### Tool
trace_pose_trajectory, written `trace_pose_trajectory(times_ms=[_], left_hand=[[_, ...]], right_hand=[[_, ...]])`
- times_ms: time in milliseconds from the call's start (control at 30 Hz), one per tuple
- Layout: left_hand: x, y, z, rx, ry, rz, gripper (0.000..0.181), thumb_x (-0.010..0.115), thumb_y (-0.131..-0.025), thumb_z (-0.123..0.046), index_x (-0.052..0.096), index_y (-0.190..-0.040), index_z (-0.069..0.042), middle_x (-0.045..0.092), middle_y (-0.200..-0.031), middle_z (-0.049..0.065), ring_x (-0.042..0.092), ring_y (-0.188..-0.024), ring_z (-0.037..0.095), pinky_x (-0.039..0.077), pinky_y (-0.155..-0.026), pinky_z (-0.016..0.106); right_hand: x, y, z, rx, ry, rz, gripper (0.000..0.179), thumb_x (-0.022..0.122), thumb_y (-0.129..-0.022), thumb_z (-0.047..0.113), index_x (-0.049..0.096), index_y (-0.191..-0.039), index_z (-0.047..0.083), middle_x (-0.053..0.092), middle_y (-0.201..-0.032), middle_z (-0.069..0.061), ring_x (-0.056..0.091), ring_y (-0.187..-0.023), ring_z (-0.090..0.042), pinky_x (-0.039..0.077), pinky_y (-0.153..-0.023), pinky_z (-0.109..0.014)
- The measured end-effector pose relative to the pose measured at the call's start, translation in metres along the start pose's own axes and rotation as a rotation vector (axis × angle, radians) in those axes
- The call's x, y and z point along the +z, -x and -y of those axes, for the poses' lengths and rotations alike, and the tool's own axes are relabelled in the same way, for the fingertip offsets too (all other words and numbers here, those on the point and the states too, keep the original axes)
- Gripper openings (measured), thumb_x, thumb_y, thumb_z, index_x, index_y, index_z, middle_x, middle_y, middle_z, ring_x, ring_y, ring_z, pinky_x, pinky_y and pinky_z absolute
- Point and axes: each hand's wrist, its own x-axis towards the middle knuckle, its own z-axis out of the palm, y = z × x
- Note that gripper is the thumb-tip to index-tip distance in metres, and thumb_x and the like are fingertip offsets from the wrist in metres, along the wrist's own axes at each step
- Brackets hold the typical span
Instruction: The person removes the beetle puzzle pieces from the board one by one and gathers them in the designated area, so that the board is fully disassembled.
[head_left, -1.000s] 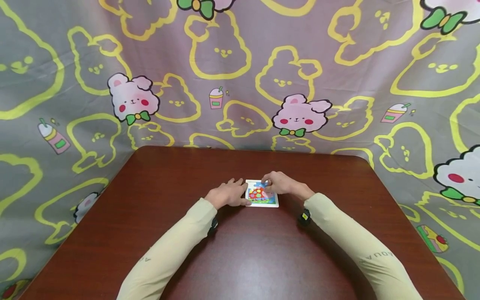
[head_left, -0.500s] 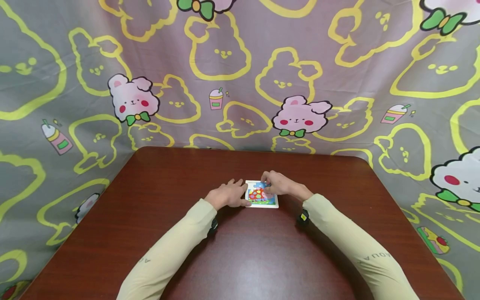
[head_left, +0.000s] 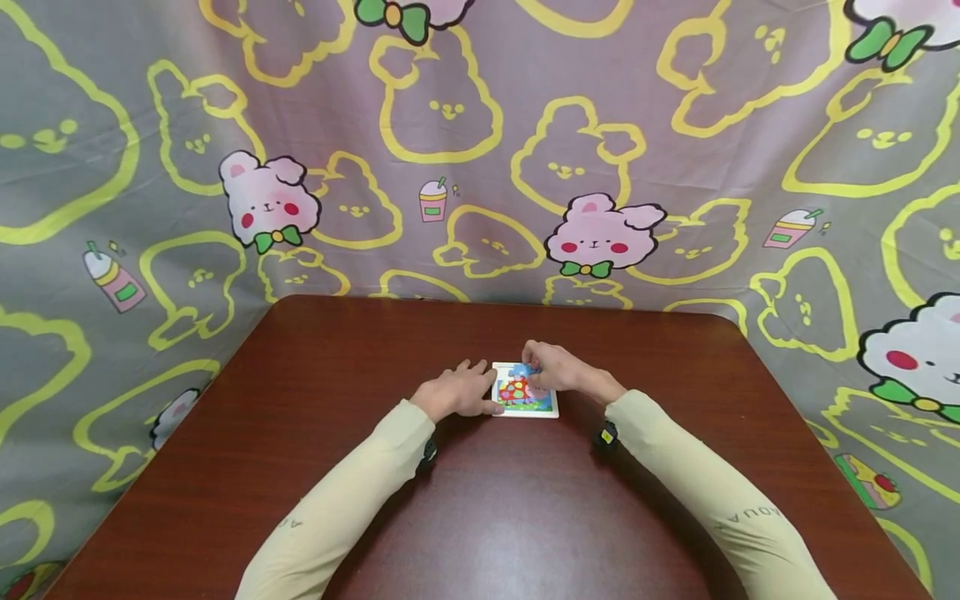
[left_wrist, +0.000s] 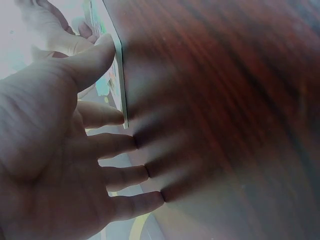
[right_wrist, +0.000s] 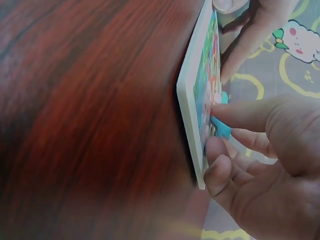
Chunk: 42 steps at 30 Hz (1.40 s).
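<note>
A small white-rimmed jigsaw puzzle board (head_left: pixel 534 414) with a red spotted cartoon creature lies flat on the table. Along its left edge, my left hand (head_left: pixel 459 392) is spread out. In the left wrist view its thumb and index finger touch the board's edge, while the other straight fingertips rest on the table. My right hand (head_left: pixel 561 367) is over the board's right side. A light-blue puzzle piece (right_wrist: pixel 223 129) sticks up from the board between its thumb and fingers in the right wrist view. The pinching fingertips partly hide the piece.
The brown wooden table (head_left: pixel 480 517) has rounded far corners. Behind it hangs a grey curtain (head_left: pixel 480 108) printed with cartoon rabbits and yellow outlines. Dark wrist devices sit beneath both pale sleeves (head_left: pixel 360 483).
Both hands stay at the board almost unmoved. The right fingers have shifted very slightly over the upper part of the picture. The whole view has tilted a little.
</note>
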Motion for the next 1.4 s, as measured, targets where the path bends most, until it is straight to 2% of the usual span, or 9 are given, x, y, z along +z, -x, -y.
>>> trace_pose_trajectory(times_ms=[167, 467, 700, 833, 1067, 1200, 1400], left_hand=[[0.001, -0.001, 0.0, 0.0, -0.002, -0.006, 0.08, 0.055, -0.093, -0.058, 0.028, -0.156, -0.017, 0.022, -0.164, 0.011, 0.019, -0.151, 0.037, 0.028, -0.117, 0.054], [0.002, -0.001, 0.0, 0.007, -0.019, -0.006, 0.08, 0.053, -0.094, -0.058, 0.026, -0.157, -0.018, 0.02, -0.164, 0.011, 0.018, -0.151, 0.037, 0.027, -0.118, 0.054], [0.002, -0.001, -0.001, -0.002, -0.015, 0.009, 0.08, 0.053, -0.094, -0.059, 0.025, -0.157, -0.018, 0.019, -0.165, 0.01, 0.016, -0.152, 0.036, 0.027, -0.119, 0.053], [0.002, -0.001, 0.0, -0.003, -0.014, 0.005, 0.08, 0.053, -0.094, -0.059, 0.025, -0.157, -0.018, 0.019, -0.165, 0.01, 0.016, -0.152, 0.036, 0.026, -0.119, 0.052], [0.001, 0.001, 0.0, 0.007, -0.003, 0.002, 0.08, 0.053, -0.095, -0.057, 0.024, -0.157, -0.017, 0.018, -0.165, 0.011, 0.016, -0.152, 0.037, 0.025, -0.119, 0.054], [0.001, 0.002, -0.001, 0.012, 0.001, 0.0, 0.08, 0.054, -0.095, -0.056, 0.025, -0.157, -0.017, 0.018, -0.165, 0.011, 0.016, -0.152, 0.037, 0.025, -0.119, 0.054], [0.001, 0.002, -0.001, 0.0, -0.001, -0.001, 0.08, 0.054, -0.094, -0.056, 0.025, -0.157, -0.017, 0.019, -0.165, 0.01, 0.016, -0.152, 0.037, 0.026, -0.119, 0.053]], right_hand=[[0.003, -0.001, 0.0, 0.002, -0.005, -0.037, 0.022, 0.071, -0.088, 0.012, 0.057, -0.104, 0.011, 0.062, -0.096, -0.007, 0.057, -0.083, -0.019, 0.047, -0.072, -0.031], [0.003, -0.001, 0.004, -0.06, 0.023, -0.055, 0.01, 0.068, -0.091, 0.012, 0.063, -0.1, 0.012, 0.06, -0.086, -0.003, 0.053, -0.076, -0.016, 0.044, -0.07, -0.03], [-0.011, 0.005, 0.003, -0.051, -0.05, -0.033, 0.01, 0.064, -0.095, 0.014, 0.066, -0.104, 0.014, 0.066, -0.093, -0.005, 0.056, -0.079, -0.017, 0.047, -0.07, -0.031], [-0.02, 0.01, -0.004, -0.016, -0.096, -0.013, 0.012, 0.061, -0.096, 0.015, 0.067, -0.107, 0.015, 0.066, -0.096, -0.007, 0.06, -0.079, -0.018, 0.05, -0.068, -0.03], [-0.033, 0.021, -0.023, 0.009, -0.142, 0.02, 0.017, 0.06, -0.098, 0.018, 0.067, -0.112, 0.012, 0.068, -0.093, -0.011, 0.062, -0.067, -0.022, 0.05, -0.056, -0.028], [-0.038, 0.028, -0.033, 0.016, -0.141, 0.026, 0.017, 0.059, -0.098, 0.019, 0.068, -0.111, 0.012, 0.068, -0.09, -0.013, 0.061, -0.065, -0.023, 0.05, -0.057, -0.03], [-0.046, 0.039, -0.048, 0.062, -0.138, 0.019, 0.014, 0.061, -0.097, 0.017, 0.069, -0.107, 0.011, 0.068, -0.088, -0.011, 0.058, -0.061, -0.017, 0.049, -0.057, -0.03]])
